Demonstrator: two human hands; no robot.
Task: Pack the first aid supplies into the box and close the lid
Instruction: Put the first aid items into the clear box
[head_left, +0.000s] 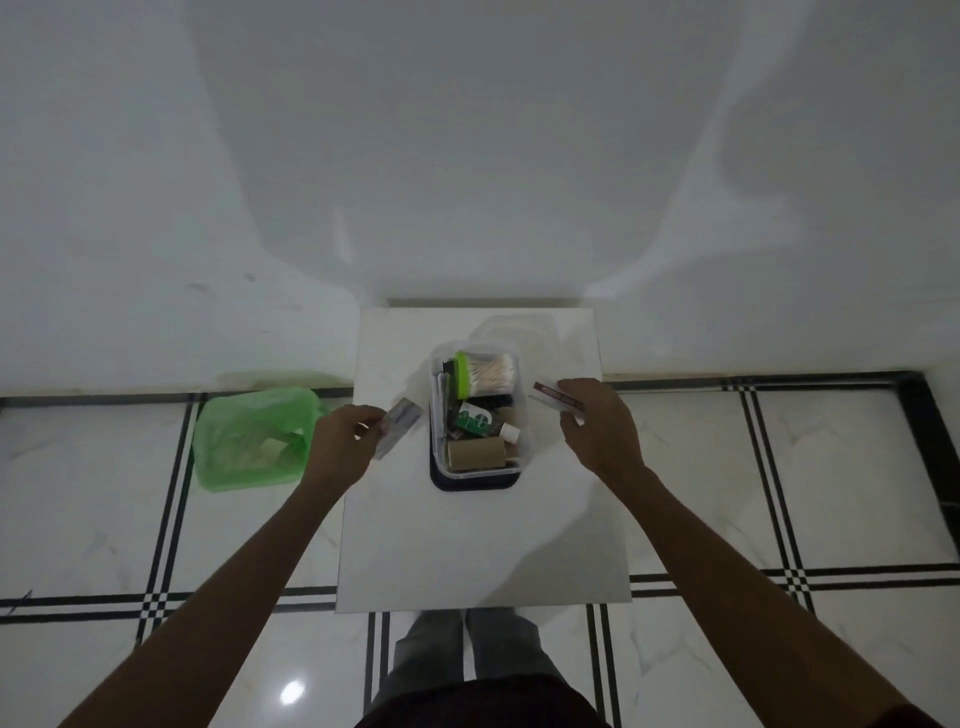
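The left hand (345, 434) is closed in a pinch on a small flat greyish packet (399, 426), held tilted just left of the box and above the table; print on the packet is too blurred to be read. The right hand (597, 423) is closed on a long white tube-like carton with a dark red printed band (557, 397), held just right of the box, with its far end pointed up-left toward the box rim. Neither item is touching the box.

Between the two hands a clear rectangular plastic box (475, 470) is seen, open, with no lid on top. It is set on a dark flat tray-like piece (472, 484), possibly the lid, which cannot be told. Inside the box, a clear cotton swab tub with a lime green cap (485, 374) is laid on its side at the far end. A green-labelled small bottle with a white cap (480, 422) is laid across the middle. A tan bandage roll (475, 453) is laid at the near end. Dark items and white papers are packed along the left wall, not identifiable.

The box is placed near the middle of a small white square table (483, 545). A green plastic bag (249, 439) is seen on the tiled floor, left of the table.
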